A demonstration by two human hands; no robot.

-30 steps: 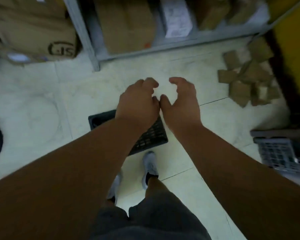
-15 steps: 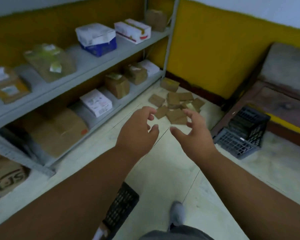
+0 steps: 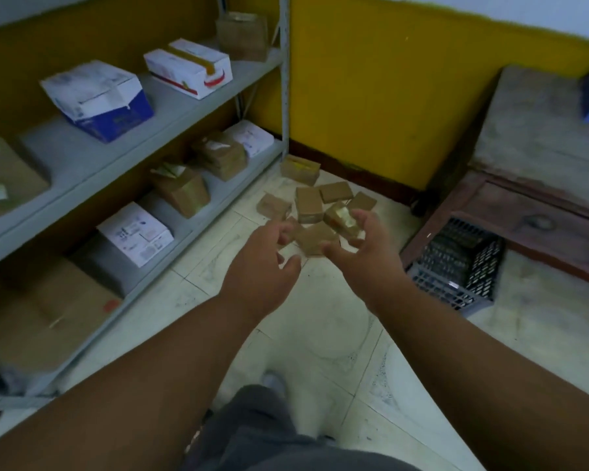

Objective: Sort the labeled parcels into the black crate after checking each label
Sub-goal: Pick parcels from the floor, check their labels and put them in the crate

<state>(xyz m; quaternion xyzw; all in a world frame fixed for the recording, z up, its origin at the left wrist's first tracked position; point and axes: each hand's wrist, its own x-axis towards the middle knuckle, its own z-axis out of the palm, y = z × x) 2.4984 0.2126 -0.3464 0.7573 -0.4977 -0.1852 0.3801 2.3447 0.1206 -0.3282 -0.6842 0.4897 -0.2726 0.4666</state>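
Parcel pile point(image 3: 308, 202) on floor: near boxes partly hidden behind left hand point(image 3: 261, 266) and right hand point(image 3: 364, 256). Labels too blurred to read. Leftmost shelf box point(image 3: 0, 171) cut by frame edge.

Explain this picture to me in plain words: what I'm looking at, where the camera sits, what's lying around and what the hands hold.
No machine here: a person wears a camera on the head, looking forward and down, so you see their own arms and legs. The left hand and right hand reach forward with fingers spread and loosely curled; neither holds anything. Beyond them a pile of small brown parcels lies on the tiled floor near the yellow wall. To the left, grey shelves carry white and brown boxes. To the right, crates lie on the floor by a wooden cabinet.
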